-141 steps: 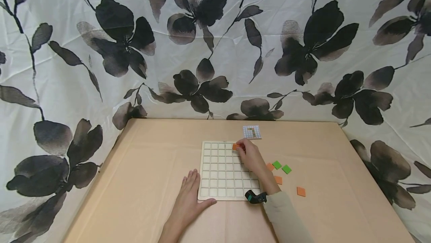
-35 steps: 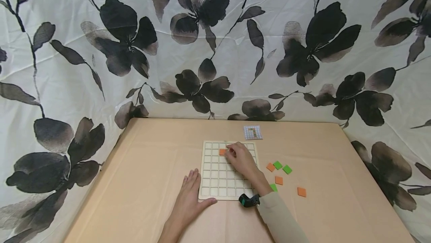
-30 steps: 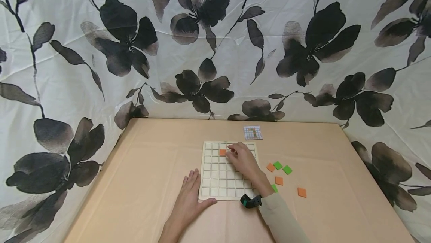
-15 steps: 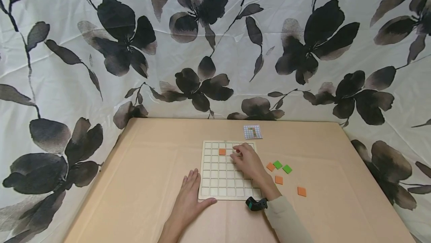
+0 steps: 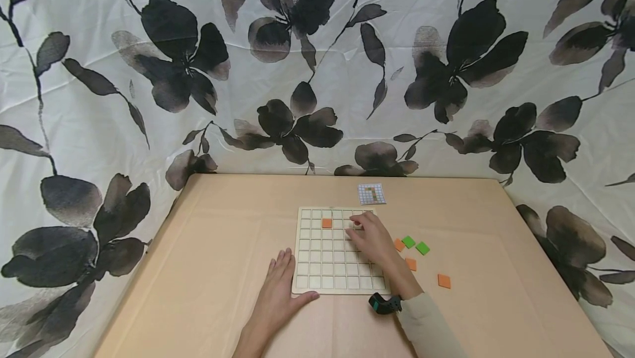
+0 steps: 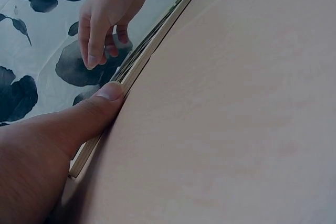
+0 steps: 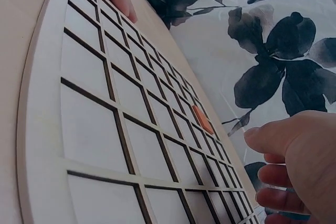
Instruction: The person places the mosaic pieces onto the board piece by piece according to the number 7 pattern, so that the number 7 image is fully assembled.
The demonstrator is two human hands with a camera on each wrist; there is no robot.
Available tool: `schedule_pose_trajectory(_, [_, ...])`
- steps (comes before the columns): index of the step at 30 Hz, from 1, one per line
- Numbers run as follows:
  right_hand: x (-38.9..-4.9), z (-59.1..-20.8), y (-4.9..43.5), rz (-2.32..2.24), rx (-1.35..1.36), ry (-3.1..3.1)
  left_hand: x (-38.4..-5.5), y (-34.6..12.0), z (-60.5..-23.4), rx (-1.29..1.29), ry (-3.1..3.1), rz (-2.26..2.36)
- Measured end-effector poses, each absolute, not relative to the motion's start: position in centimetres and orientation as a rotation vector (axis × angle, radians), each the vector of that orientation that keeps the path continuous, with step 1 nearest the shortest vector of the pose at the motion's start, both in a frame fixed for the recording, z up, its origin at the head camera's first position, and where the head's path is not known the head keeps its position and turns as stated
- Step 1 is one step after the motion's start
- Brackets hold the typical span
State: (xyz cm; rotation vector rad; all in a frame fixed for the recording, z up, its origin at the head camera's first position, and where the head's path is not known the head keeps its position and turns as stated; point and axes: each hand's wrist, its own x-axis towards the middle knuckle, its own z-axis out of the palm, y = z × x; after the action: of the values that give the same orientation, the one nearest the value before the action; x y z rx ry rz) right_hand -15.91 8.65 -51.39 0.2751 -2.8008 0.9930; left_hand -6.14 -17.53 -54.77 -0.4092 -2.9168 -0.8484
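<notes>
Orange, the square tile (image 5: 327,223) lies in the gridded board (image 5: 315,282) just below frame centre; we should lift our empty, loosely curled right hand (image 5: 372,238) clear, our straight-fingered left hand (image 5: 279,292) bracing the board.

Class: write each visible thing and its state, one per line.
Grid board: flat on table
Placed orange tile: in a grid cell
Loose orange tiles: lying right of board
Green tiles: loose, right of board
Pattern card: face up
Left hand: thumb touching board
Right hand: over board, nothing visibly held
Wristband: worn
</notes>
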Motion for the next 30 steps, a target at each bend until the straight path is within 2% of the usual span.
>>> schedule_pose_trajectory(30, [-15.2,-51.6,11.7,0.959,0.152,-2.852,-6.5,-17.3,-54.9,-0.393,-2.913,-0.84])
